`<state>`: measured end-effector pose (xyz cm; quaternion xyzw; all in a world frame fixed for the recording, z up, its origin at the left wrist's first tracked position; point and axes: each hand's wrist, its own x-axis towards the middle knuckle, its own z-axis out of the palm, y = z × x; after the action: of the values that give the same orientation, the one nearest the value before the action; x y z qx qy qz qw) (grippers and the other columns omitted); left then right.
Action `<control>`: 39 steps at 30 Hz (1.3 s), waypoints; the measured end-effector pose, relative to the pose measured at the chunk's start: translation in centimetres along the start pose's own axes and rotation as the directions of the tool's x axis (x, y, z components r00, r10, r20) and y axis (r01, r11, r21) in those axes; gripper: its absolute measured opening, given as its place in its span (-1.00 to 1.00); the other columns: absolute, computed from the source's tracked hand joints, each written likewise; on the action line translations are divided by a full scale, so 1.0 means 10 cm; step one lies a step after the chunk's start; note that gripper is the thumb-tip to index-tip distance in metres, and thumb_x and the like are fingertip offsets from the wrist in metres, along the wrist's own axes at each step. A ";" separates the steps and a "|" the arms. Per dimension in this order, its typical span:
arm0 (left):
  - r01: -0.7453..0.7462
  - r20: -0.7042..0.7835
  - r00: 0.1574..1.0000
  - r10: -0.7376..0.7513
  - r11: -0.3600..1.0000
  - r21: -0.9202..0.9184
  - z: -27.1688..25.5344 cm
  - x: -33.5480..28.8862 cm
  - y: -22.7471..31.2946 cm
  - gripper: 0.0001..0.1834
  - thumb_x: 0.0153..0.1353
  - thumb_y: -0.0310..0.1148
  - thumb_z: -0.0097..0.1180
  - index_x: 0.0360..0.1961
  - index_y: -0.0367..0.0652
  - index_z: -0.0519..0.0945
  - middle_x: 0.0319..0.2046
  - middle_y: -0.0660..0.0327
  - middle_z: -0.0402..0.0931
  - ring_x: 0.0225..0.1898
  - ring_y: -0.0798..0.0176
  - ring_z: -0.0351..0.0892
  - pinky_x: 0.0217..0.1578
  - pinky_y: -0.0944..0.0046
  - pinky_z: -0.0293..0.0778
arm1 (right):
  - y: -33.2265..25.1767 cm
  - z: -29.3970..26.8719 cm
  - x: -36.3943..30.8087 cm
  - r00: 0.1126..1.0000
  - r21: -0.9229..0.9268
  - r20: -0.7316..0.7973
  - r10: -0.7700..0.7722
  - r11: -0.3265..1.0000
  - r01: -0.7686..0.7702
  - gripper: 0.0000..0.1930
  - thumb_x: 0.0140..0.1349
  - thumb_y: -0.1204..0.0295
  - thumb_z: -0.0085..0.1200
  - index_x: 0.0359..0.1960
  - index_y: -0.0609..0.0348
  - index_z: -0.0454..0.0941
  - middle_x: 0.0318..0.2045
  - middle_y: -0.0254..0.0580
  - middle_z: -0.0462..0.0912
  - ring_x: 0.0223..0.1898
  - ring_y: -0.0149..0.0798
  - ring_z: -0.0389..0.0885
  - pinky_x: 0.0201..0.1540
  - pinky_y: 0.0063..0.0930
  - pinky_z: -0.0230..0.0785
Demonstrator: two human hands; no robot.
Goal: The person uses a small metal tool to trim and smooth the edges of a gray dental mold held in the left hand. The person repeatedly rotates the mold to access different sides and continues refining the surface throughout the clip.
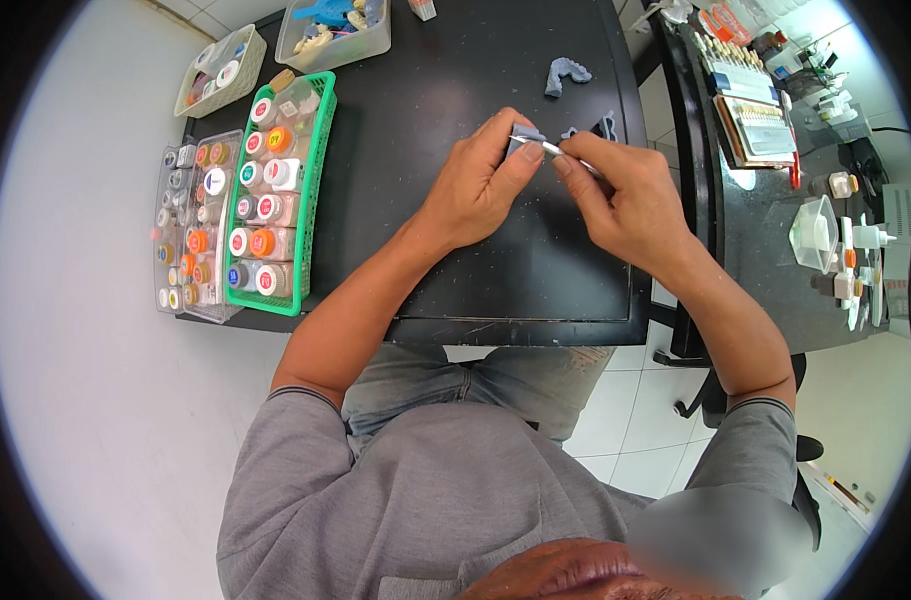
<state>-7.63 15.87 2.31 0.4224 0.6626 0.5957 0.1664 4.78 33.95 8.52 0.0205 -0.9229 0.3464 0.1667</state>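
Note:
My left hand point(483, 180) is closed around a small grey-blue piece point(524, 133), pinched between thumb and fingers above the black table. In my right hand point(625, 195) is a slim silver pen-shaped hand tool point(551, 148), gripped like a pencil. Its pointed end lies against or just over the grey-blue piece; contact is too small to tell. Beyond my hands a grey arch-shaped dental model point(566, 74) rests on the table. Just past my right fingers another grey model piece point(604, 128) is partly hidden by the hand.
At the left, a green basket point(317, 190) holds several capped jars, beside clear racks point(225, 150) of small bottles. A clear bin point(360, 48) with dental models and a white basket point(247, 75) stand at the back left. A side bench point(765, 230) at the right carries shade guides point(765, 130) and containers.

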 end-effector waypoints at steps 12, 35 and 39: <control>0.019 0.003 1.000 -0.019 1.000 0.006 -0.04 -0.01 0.05 -0.64 0.63 -0.07 0.00 0.06 -0.19 0.47 -0.29 0.21 0.55 -0.27 0.35 0.46 -0.20 0.26 0.41 | -0.02 0.00 -0.01 1.000 0.013 0.016 -0.002 1.000 0.002 -0.88 0.48 0.41 0.28 -0.21 0.19 0.67 -0.54 -0.05 0.64 -0.56 0.01 0.65 -0.43 -0.18 0.43; 0.000 -0.028 1.000 0.000 1.000 0.001 -0.01 -0.01 0.01 -0.66 0.63 -0.10 0.01 -0.03 -0.21 0.46 -0.43 0.27 0.46 -0.38 0.41 0.36 -0.32 0.28 0.35 | -0.05 -0.01 0.01 0.999 0.053 0.019 0.027 0.998 -0.028 -0.88 0.47 0.42 0.28 -0.21 0.19 0.66 -0.51 0.01 0.62 -0.51 0.14 0.64 -0.40 -0.10 0.44; 0.004 -0.027 1.000 -0.003 0.999 0.046 -0.01 -0.02 0.04 -0.66 0.64 -0.09 0.01 -0.02 -0.21 0.46 -0.42 0.26 0.48 -0.37 0.40 0.37 -0.32 0.27 0.35 | -0.06 -0.02 0.01 1.000 0.054 0.011 0.026 0.998 -0.026 -0.89 0.46 0.44 0.28 -0.22 0.21 0.66 -0.52 0.01 0.62 -0.53 0.11 0.63 -0.41 -0.11 0.44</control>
<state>-7.46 15.62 2.67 0.4169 0.6790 0.5856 0.1488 4.84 33.60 9.05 0.0148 -0.9142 0.3733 0.1569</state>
